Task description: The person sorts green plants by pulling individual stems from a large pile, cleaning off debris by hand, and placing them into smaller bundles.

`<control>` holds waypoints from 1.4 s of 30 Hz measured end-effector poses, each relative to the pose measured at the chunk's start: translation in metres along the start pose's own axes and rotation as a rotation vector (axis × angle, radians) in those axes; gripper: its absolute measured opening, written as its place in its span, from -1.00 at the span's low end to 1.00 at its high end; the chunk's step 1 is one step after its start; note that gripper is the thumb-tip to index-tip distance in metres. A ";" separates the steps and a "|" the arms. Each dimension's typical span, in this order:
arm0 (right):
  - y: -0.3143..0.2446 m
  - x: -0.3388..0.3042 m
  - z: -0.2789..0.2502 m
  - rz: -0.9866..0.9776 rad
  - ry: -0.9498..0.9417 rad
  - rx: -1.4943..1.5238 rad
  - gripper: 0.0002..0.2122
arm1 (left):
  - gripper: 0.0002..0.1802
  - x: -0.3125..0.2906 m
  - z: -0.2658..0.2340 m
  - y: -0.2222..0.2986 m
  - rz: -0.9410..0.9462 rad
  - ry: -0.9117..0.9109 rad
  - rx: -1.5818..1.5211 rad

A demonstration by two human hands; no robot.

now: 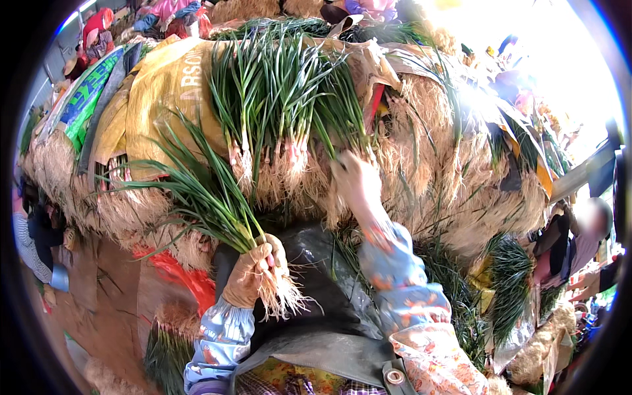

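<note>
My left hand is closed round a bunch of green garlic, its long leaves fanning up and left and its pale roots hanging below the fist. Farther up, my right hand reaches to the heap, its fingers curled at the root end of green garlic stalks; the fingertips are partly hidden and slightly blurred. Beside it, loose bunches of green garlic lie with leaves pointing away and roots toward me. Beneath them is a big heap with matted straw-coloured roots.
A yellow woven sack covers the heap's left part, with a green and blue sack farther left. Red plastic lies low at left. More green bundles stand at right. Other people sit at the far left and right edges.
</note>
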State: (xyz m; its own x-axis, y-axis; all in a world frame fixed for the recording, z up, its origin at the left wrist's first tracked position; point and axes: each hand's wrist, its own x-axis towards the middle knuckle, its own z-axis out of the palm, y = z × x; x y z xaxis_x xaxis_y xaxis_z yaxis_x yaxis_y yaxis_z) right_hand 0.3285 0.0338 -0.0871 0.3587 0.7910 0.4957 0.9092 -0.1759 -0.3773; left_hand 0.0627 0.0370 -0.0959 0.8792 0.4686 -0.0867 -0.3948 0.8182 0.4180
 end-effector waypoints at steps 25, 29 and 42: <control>0.153 -0.404 -0.015 0.471 -1.078 -0.402 -0.84 | -0.69 0.008 -0.030 -0.021 -0.056 0.359 0.218; 0.128 -0.351 0.005 0.828 -0.707 -0.307 -0.83 | -0.70 0.015 -0.025 -0.023 -0.028 0.387 0.258; 0.145 -0.340 -0.137 1.151 -0.517 1.073 -0.85 | -0.74 0.020 0.006 -0.055 0.040 0.404 0.503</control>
State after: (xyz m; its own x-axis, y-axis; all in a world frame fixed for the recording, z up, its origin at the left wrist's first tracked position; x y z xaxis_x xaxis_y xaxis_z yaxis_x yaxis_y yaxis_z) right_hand 0.3671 -0.3407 -0.2032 0.3938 0.6783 -0.6204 -0.3956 -0.4842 -0.7804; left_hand 0.1039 -0.0002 -0.1152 0.6578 0.6641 -0.3552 -0.1652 0.5874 0.7923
